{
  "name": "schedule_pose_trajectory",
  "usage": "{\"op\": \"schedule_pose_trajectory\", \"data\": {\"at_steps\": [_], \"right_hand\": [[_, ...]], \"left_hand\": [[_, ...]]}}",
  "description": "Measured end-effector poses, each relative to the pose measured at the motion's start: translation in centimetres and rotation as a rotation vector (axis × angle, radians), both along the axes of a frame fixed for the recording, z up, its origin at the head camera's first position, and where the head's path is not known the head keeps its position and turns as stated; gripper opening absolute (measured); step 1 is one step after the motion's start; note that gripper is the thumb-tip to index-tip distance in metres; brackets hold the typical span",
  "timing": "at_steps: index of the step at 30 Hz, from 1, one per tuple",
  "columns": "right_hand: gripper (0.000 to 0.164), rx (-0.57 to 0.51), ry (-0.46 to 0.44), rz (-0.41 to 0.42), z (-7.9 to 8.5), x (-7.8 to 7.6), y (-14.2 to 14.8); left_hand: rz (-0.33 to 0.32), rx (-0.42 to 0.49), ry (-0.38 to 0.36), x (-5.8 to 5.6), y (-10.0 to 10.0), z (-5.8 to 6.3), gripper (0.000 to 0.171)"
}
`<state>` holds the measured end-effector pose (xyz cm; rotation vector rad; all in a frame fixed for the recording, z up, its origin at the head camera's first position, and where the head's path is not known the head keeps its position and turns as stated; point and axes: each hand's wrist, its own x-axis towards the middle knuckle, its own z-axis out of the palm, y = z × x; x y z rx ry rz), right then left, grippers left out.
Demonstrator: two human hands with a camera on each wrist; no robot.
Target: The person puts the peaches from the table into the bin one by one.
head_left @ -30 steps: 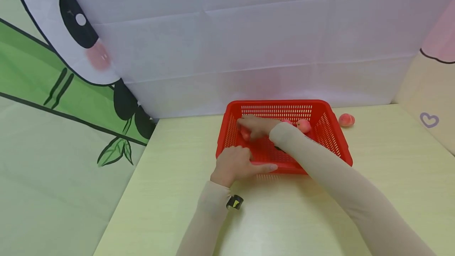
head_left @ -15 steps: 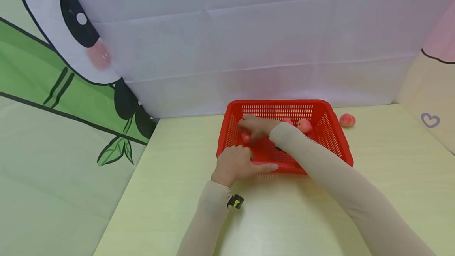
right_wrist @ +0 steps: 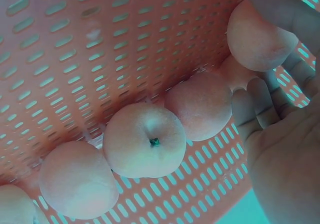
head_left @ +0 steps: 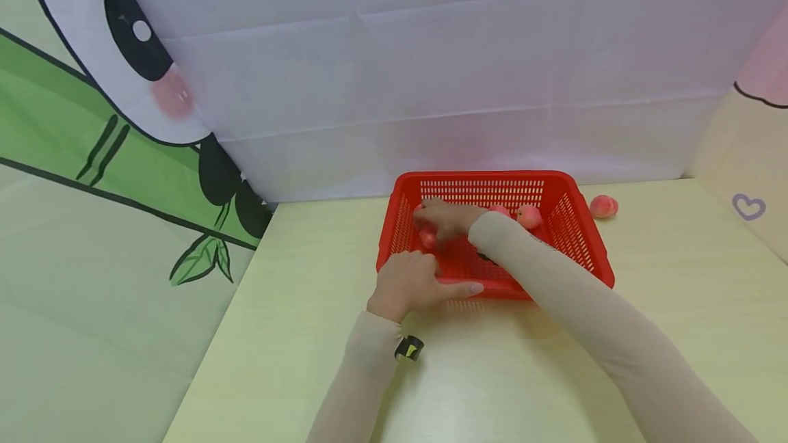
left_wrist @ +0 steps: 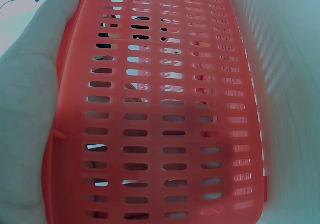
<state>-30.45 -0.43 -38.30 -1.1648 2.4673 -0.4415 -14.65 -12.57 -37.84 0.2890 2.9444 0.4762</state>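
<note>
Right hand [head_left: 448, 219]: thumb and fingers round one peach [right_wrist: 259, 40].
Left hand [head_left: 403, 282]: on basket [head_left: 483, 176] rim, finger curl unclear.
Peach place: inside basket, left end.
Outside peach [head_left: 604, 206]: on table [head_left: 683, 245], right.

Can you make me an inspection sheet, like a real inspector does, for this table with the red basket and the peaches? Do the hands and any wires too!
Surface: pale table, with a soft shine near the front.
Job's things: red basket with slotted walls; several peaches inside, most in a row along one wall; a lone peach on the table, right of the basket.
Clutter: nothing seen.
Right hand: inside the basket, fingers round the upper peach.
Left hand: on the basket's near rim, thumb stretched along it; fingertips hidden.
Cables: nothing seen.
Surroundings: white cloth behind, with cartoon prints at the sides.
</note>
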Motion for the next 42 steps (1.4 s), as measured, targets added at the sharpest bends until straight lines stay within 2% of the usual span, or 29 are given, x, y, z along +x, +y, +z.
{"op": "schedule_pose_trajectory", "data": {"at_steps": [11,17,23,28,30,35,38,42], "right_hand": [[0.058,-0.002,-0.031,-0.036,0.0,0.1,0.2],[0.054,-0.005,0.023,-0.004,0.5,0.1,0.5],[0.058,-0.016,0.013,0.013,1.3,0.2,1.7],[0.046,-0.03,0.06,0.04,3.6,1.1,2.6],[0.038,-0.039,0.095,0.058,4.9,1.9,3.0],[0.034,-0.104,0.162,0.045,8.2,4.8,4.8],[0.033,-0.227,0.218,0.022,9.8,6.5,6.7],[0.03,-0.502,0.37,-0.012,11.8,8.4,10.5]], "left_hand": [[-0.007,0.002,-0.006,-0.1,0.1,0.0,0.079],[-0.009,-0.014,-0.003,-0.2,0.2,0.0,0.079],[-0.019,-0.011,-0.009,-0.2,0.4,-0.1,0.078],[-0.009,-0.005,-0.026,-0.1,0.4,0.1,0.078],[-0.005,-0.004,-0.026,-0.1,0.3,0.2,0.078],[-0.012,-0.005,-0.025,-0.1,0.2,0.3,0.078],[-0.009,-0.021,-0.022,-0.2,0.2,0.2,0.078],[-0.009,-0.041,-0.01,-0.1,0.2,0.2,0.079]]}}
